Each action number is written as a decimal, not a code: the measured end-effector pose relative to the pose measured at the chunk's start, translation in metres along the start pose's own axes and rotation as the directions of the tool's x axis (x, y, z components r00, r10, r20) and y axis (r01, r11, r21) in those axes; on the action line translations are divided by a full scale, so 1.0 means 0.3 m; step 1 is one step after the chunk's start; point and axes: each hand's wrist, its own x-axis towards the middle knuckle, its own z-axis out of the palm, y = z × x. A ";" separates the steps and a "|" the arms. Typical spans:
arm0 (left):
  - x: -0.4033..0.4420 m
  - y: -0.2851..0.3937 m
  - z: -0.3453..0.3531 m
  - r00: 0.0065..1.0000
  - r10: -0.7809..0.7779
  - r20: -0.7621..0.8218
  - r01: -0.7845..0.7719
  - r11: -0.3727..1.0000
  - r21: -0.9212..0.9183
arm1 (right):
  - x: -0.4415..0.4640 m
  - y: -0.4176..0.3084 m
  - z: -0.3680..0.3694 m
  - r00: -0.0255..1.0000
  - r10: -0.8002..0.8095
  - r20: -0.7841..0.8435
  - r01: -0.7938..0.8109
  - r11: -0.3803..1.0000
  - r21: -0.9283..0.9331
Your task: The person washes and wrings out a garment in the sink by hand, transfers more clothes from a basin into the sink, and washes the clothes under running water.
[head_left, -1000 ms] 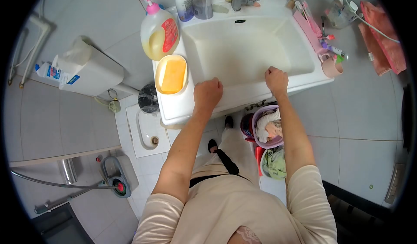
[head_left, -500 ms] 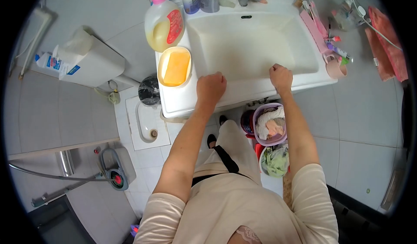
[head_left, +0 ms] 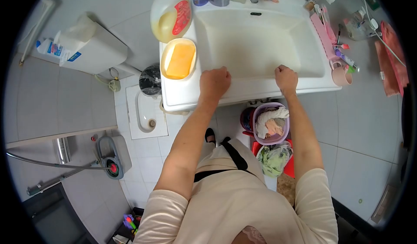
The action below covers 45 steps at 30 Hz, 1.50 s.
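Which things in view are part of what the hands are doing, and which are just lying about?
In play:
- left hand, curled at the sink's front edge
- right hand, likewise
- sink

Lying about, apparently:
- orange bar in its dish
- red-labelled bottle
- pink cup
- purple basket of cloths

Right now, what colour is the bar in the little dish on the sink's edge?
The bar is yellow-orange, seen best in the head view, the only one.
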 end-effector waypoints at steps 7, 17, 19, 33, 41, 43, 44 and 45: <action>0.013 0.019 0.003 0.999 -0.027 0.020 0.026 0.996 0.088 | -0.002 0.011 0.014 0.999 -0.047 -0.022 0.047 0.999 -0.006; 0.027 0.039 -0.002 0.992 -0.110 0.062 0.099 0.984 0.149 | -0.031 0.010 -0.008 0.992 -0.035 -0.119 0.059 0.977 0.206; 0.026 0.041 0.001 0.991 -0.115 0.065 0.104 0.983 0.151 | -0.047 0.007 -0.016 0.978 -0.029 -0.206 0.079 0.968 0.237; 0.026 0.014 0.003 0.979 -0.100 0.180 0.084 0.992 0.092 | -0.056 -0.022 -0.009 0.953 0.070 -0.294 -0.033 0.991 0.131; 0.022 -0.005 0.005 0.983 -0.042 0.176 0.029 0.997 0.075 | -0.051 -0.030 -0.013 0.968 0.159 -0.194 -0.146 0.986 0.083; 0.021 -0.009 0.007 0.985 -0.034 0.167 0.024 0.998 0.062 | -0.047 -0.026 -0.011 0.966 0.189 -0.175 -0.175 0.980 0.092; 0.019 -0.011 0.008 0.987 -0.025 0.158 0.017 0.998 0.054 | -0.046 -0.024 -0.012 0.967 0.197 -0.160 -0.183 0.978 0.099; 0.020 -0.011 0.008 0.989 -0.017 0.148 0.010 0.999 0.047 | -0.045 -0.022 -0.013 0.968 0.204 -0.144 -0.190 0.976 0.107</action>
